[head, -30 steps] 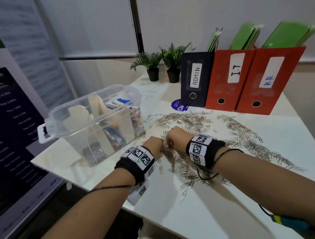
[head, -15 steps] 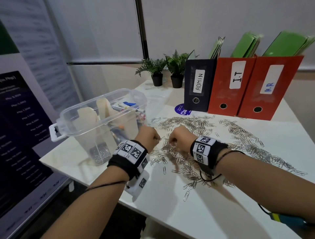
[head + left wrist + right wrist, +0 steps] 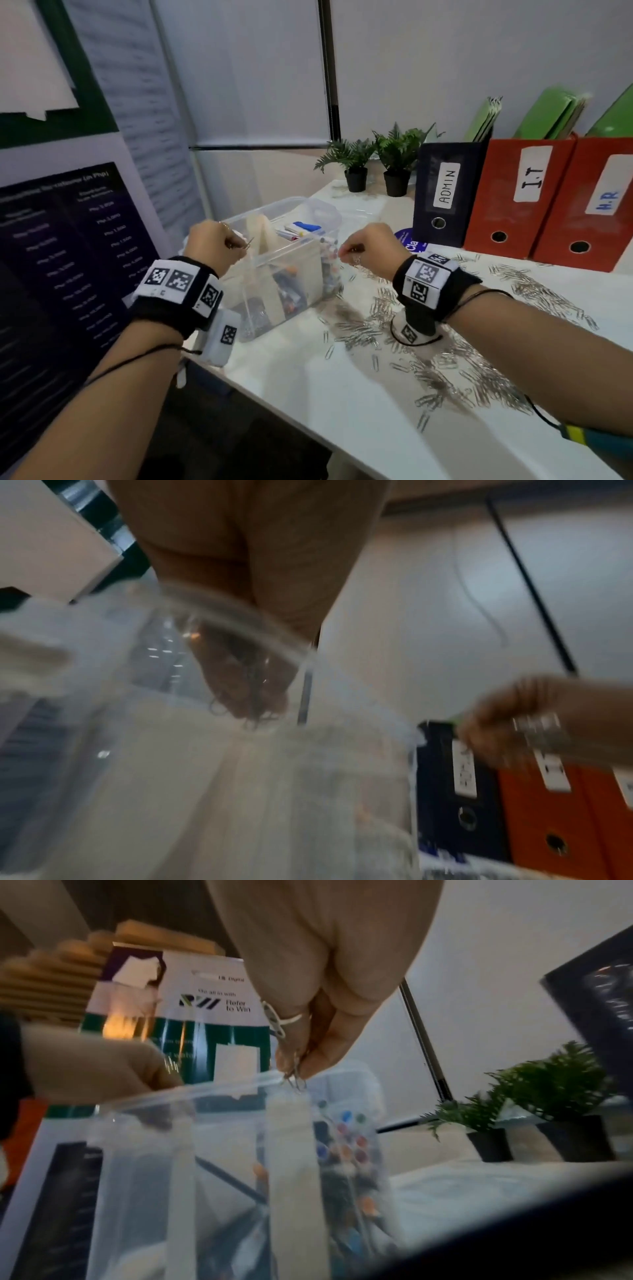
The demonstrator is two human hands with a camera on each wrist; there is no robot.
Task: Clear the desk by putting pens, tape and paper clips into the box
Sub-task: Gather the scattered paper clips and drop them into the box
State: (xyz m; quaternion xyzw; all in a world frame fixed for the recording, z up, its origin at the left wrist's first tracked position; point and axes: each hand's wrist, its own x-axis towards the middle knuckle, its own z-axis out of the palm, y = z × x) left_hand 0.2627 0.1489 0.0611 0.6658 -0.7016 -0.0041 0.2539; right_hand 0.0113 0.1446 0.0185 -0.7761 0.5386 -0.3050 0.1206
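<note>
Head view shows a clear plastic box (image 3: 308,219) standing on the white desk (image 3: 342,411) near its left edge, split by pale upright dividers (image 3: 262,233). Its right compartment holds pens (image 3: 301,230) and markers with coloured caps; the near left compartment has a layer of silver paper clips at the bottom. The left hand (image 3: 214,246) hangs over the left part of the box, fingers curled and pinching a few paper clips (image 3: 249,242), one sticking out past the fingertips. The right hand (image 3: 371,248) is level with the box's right rim, fingers and thumb drawn together on a small bunch of clips (image 3: 294,1080) that dangles at the rim in the right wrist view. Many loose paper clips (image 3: 445,359) lie scattered over the desk to the right of the box. Behind them stand a dark binder (image 3: 445,192) marked ADMIN and two red binders (image 3: 520,195), with two small potted plants (image 3: 356,164) beside them. No tape is clearly recognisable in the box.
</note>
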